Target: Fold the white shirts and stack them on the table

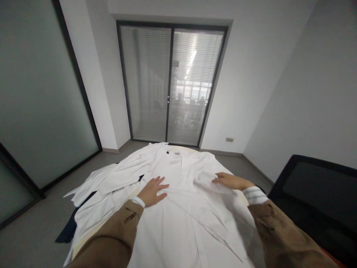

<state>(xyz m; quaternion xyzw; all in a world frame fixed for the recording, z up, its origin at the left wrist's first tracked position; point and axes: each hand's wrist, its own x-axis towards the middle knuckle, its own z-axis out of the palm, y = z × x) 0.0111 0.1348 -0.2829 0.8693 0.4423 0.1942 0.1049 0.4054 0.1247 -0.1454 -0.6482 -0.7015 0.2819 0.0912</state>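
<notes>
**State of the spread:** we see the white shirt [178, 223] laid out with its front up; the middle looks smooth, while long creases and a raised fold of cloth [205, 182] remain right of the placket.
**Left of the shirt:** a heap of white garments [107, 188] overlaps the shirt's edge, with a navy garment [68, 227] showing beneath it.
**Left hand [153, 191]:** open and palm-down on the shirt's chest, fingers spread wide, holding nothing.
**Shirt's lie:** its long axis runs away from us, with the collar [175, 154] pointing toward the glass door [170, 85] and the lower part nearest us.
**Right hand [232, 181]:** fingers extended and close together on the raised fold; from this angle we cannot tell whether they pinch it or just rest there.
**Right of the shirt:** a black mesh chair [315, 190] stands just beyond the right forearm's brown sleeve [287, 234].
</notes>
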